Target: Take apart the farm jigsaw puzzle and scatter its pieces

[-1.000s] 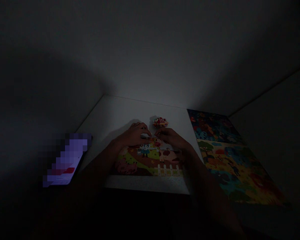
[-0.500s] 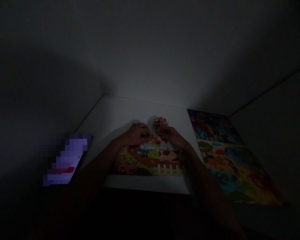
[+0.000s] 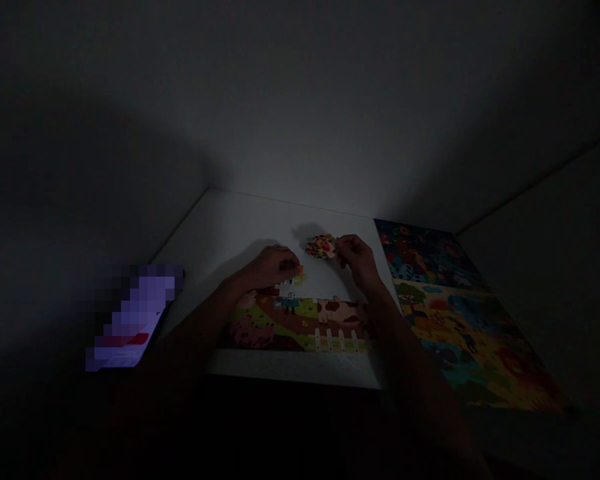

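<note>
Our right hand (image 3: 360, 257) reaches over the worktop (image 3: 240, 220) to the small heap of loose pieces (image 3: 312, 249), its grip pinched together on the edge of a pink piece (image 3: 329, 247); whether that piece is lifted clear or lies against the heap, we cannot tell in this light. Our left hand (image 3: 265, 269) rests at the upper edge of the joined puzzle (image 3: 290, 327), fingers curled close at an orange-yellow piece (image 3: 299, 270); it is too dark for us to say whether that grip is clamped on it or merely touching. The joined part lies flat on the worktop nearer to us, showing a farm picture with a cow and a white fence. For good handling, we would hold the pink piece lightly by its rim, leaving its picture in sight, and draw it up gently so that its neighbours are not dragged along. The left fingers do best low and quiet, since a sideways push there might spread the joints beside them. Any pressing is better done straight down with a flat fingertip than at a slant. With the light so poor, we should judge tabs and notches by feel as much as by colour.
</note>
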The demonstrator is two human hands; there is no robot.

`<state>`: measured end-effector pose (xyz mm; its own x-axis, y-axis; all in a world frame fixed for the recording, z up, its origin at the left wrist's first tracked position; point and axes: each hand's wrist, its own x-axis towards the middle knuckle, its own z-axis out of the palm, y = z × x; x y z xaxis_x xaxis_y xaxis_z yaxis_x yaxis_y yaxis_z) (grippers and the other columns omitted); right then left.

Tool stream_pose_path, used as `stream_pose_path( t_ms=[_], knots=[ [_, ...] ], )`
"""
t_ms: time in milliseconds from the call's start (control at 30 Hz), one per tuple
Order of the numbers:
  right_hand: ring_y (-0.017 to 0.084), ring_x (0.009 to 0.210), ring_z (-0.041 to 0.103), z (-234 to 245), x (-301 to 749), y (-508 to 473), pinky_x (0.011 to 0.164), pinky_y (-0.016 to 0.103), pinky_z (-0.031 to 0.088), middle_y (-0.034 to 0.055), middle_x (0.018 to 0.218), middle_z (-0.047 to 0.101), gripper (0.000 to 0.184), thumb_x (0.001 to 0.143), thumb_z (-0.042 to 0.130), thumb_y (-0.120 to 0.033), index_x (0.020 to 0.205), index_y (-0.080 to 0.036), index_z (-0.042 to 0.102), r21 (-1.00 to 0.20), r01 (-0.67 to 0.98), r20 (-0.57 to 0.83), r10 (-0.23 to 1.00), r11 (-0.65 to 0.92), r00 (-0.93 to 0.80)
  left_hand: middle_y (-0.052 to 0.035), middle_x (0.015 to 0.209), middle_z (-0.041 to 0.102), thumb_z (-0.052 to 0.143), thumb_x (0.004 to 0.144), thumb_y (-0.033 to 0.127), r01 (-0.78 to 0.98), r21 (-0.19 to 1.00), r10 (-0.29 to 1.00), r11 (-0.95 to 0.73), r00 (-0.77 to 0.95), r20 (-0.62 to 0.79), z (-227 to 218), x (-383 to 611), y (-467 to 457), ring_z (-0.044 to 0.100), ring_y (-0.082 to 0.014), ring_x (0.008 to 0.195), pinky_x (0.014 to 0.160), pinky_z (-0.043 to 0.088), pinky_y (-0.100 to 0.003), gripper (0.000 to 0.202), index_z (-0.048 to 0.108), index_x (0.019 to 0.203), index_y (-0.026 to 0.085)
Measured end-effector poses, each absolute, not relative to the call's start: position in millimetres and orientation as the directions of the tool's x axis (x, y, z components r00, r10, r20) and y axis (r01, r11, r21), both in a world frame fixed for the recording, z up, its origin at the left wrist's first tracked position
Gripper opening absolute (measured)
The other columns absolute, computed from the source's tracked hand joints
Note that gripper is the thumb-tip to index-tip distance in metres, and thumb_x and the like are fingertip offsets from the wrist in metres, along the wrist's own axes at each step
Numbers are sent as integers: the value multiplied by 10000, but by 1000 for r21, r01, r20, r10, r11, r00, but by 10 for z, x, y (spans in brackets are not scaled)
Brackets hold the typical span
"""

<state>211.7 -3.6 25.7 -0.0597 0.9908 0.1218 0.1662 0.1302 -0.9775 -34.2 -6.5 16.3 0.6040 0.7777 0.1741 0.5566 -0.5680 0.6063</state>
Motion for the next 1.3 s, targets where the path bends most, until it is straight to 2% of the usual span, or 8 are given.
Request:
stream_pose_path(
  t_ms=[300, 600, 733, 1000, 1167, 1300],
  knots=[
    [132, 639, 542, 174, 2129, 11, 495, 238, 374, 5, 797, 607, 449, 733, 689, -598, 941, -220, 565, -972, 200, 129, 991, 122, 22, -36, 914, 716, 581, 915, 336, 524, 594, 758, -610, 605, 244, 133, -348, -51, 630, -192, 917, 883, 476, -360, 158, 686, 880, 224],
    [105, 585, 462, 88, 2146, 54, 529, 249, 378, -14, 765, 581, 402, 728, 686, -557, 891, -201, 594, -972, 214, 102, 994, 92, 38, -53, 929, 713, 547, 929, 332, 507, 609, 757, -609, 600, 257, 101, -357, -37, 620, -196, 911, 882, 480, -387, 201, 711, 890, 222],
    [123, 637, 480, 71, 2151, 66, 571, 253, 390, -7, 763, 588, 388, 751, 649, -562, 882, -200, 603, -952, 286, 123, 992, 112, 19, -43, 912, 711, 546, 931, 318, 508, 600, 755, -618, 596, 273, 93, -355, -37, 622, -188, 902, 861, 485, -368, 193, 701, 872, 221],
    [119, 596, 460, 73, 2132, 51, 535, 249, 334, -17, 695, 599, 381, 724, 662, -526, 895, -186, 643, -951, 297, 95, 995, 89, 8, -40, 900, 709, 554, 928, 286, 550, 540, 756, -637, 581, 301, 32, -354, -18, 624, -187, 907, 863, 481, -355, 181, 698, 852, 205],
    [128, 610, 479, 56, 2173, 63, 556, 261, 359, -8, 720, 602, 373, 721, 649, -517, 888, -184, 649, -948, 303, 116, 993, 102, 31, -43, 914, 699, 529, 938, 292, 560, 508, 747, -655, 584, 319, 22, -354, -24, 619, -188, 915, 867, 480, -362, 203, 700, 869, 207],
    [137, 627, 495, 67, 2236, 61, 564, 265, 386, 7, 733, 606, 359, 724, 614, -504, 873, -179, 646, -936, 330, 150, 987, 123, 58, -54, 891, 685, 514, 942, 284, 586, 438, 728, -682, 600, 331, 30, -337, -41, 607, -198, 924, 889, 467, -378, 220, 700, 873, 190]
  ],
)
